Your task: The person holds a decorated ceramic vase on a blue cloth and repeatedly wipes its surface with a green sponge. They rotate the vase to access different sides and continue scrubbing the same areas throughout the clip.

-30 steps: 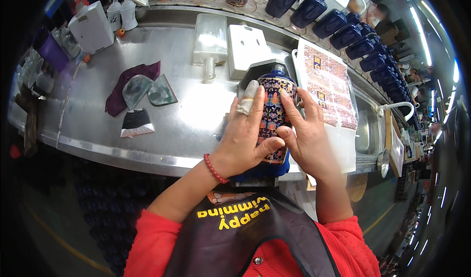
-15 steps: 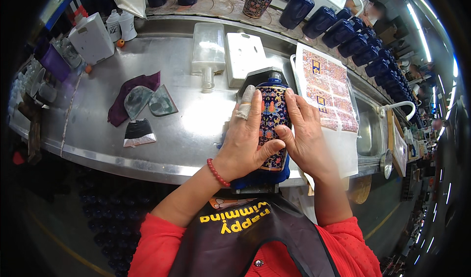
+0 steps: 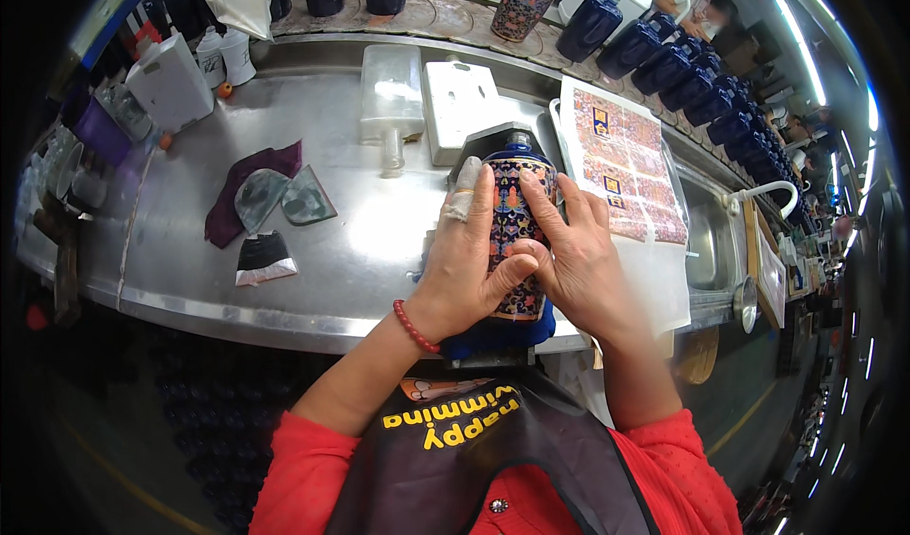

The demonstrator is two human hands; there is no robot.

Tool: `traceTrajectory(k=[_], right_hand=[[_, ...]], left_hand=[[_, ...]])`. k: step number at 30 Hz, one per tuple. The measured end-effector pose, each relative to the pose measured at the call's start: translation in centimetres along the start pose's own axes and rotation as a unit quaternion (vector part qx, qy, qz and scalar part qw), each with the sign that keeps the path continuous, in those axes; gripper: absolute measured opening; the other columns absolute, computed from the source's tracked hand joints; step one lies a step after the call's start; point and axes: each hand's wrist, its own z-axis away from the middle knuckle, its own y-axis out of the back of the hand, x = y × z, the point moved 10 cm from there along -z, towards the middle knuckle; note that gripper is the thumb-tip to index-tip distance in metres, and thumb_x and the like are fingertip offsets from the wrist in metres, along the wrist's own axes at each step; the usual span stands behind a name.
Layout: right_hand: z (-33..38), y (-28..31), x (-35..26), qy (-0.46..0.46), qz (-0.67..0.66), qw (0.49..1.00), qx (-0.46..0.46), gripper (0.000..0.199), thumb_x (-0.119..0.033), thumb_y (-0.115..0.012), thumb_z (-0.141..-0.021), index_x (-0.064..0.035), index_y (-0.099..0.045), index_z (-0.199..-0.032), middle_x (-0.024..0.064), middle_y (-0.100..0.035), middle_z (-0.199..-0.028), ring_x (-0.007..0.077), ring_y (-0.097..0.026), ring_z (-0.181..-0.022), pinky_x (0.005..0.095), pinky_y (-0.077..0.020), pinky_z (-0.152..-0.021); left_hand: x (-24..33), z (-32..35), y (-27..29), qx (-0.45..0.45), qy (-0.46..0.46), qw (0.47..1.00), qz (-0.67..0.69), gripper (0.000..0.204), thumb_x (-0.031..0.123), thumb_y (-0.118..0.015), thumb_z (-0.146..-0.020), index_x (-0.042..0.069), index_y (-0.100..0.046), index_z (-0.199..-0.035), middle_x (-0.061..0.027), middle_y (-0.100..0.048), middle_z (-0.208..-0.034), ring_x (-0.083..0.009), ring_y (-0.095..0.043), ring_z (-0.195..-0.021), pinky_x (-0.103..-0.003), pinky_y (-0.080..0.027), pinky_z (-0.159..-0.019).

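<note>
A dark blue bottle (image 3: 509,236) with a floral-patterned front lies with its neck pointing away from me, on a dark support with blue cloth (image 3: 498,338) at its near end. My left hand (image 3: 453,270) grips its left side, with the thumb across the lower front. A grey-white cover (image 3: 459,192) wraps one left finger. My right hand (image 3: 586,274) is open, its index finger stretched flat on the patterned front and its thumb beside the left thumb. The other right fingers spread off the bottle's right side.
Patterned sheets (image 3: 621,170) lie to the right, before a sink (image 3: 713,249) with a white tap. A clear bottle (image 3: 391,99) and a white container (image 3: 458,104) lie beyond my hands. Scraper pieces (image 3: 265,255) and purple cloth (image 3: 227,203) are left. Blue bottles (image 3: 590,28) line the back.
My right index finger has moved left from the bottle's right edge onto its front. The right thumb has shifted down beside the left one. My left hand keeps its hold.
</note>
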Motion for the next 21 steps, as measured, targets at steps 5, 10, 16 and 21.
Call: traceTrajectory(k=[5, 10, 16, 21], right_hand=[[0.5, 0.1, 1.6, -0.026, -0.115, 0.993, 0.015, 0.068, -0.035, -0.062, -0.101, -0.0050, -0.039, -0.157, 0.0321, -0.047, -0.145, 0.0472, -0.048, -0.125, 0.0503, -0.0394, -0.110], [1.1, -0.5, 1.7, 0.003, -0.154, 0.988, 0.018, 0.070, -0.035, -0.059, -0.103, -0.0027, -0.033, -0.159, 0.0309, -0.046, -0.147, 0.0461, -0.049, -0.125, 0.0498, -0.0379, -0.112], [2.8, -0.9, 1.1, 0.001, -0.075, 0.997, -0.005, 0.066, -0.035, -0.062, -0.101, -0.0104, -0.040, -0.159, 0.0385, -0.040, -0.149, 0.0508, -0.046, -0.128, 0.0515, -0.0389, -0.111], [3.9, -0.9, -0.1, 0.024, -0.061, 0.998, -0.011, 0.068, -0.032, -0.066, -0.098, -0.0109, -0.042, -0.157, 0.0396, -0.038, -0.150, 0.0501, -0.048, -0.124, 0.0512, -0.0410, -0.108]], left_hand=[[1.7, -1.0, 0.9, -0.020, -0.051, 0.990, -0.130, 0.090, 0.076, -0.046, -0.094, 0.014, -0.039, -0.160, -0.0281, -0.045, -0.152, -0.0524, -0.031, -0.144, -0.065, -0.016, -0.120], [2.1, -1.8, 1.3, -0.055, -0.075, 0.959, -0.267, 0.083, 0.076, -0.043, -0.094, 0.020, -0.048, -0.155, -0.0225, -0.054, -0.146, -0.0477, -0.035, -0.145, -0.067, -0.014, -0.120], [0.8, -0.4, 2.7, -0.036, -0.030, 0.986, -0.158, 0.098, 0.074, -0.049, -0.094, 0.000, -0.037, -0.157, -0.0267, -0.053, -0.146, -0.0491, -0.039, -0.143, -0.063, -0.017, -0.121], [2.1, 5.2, 1.0, -0.120, -0.027, 0.975, -0.187, 0.129, 0.077, -0.067, -0.080, -0.005, -0.011, -0.162, -0.0311, -0.033, -0.157, -0.0496, -0.028, -0.149, -0.064, -0.010, -0.123]])
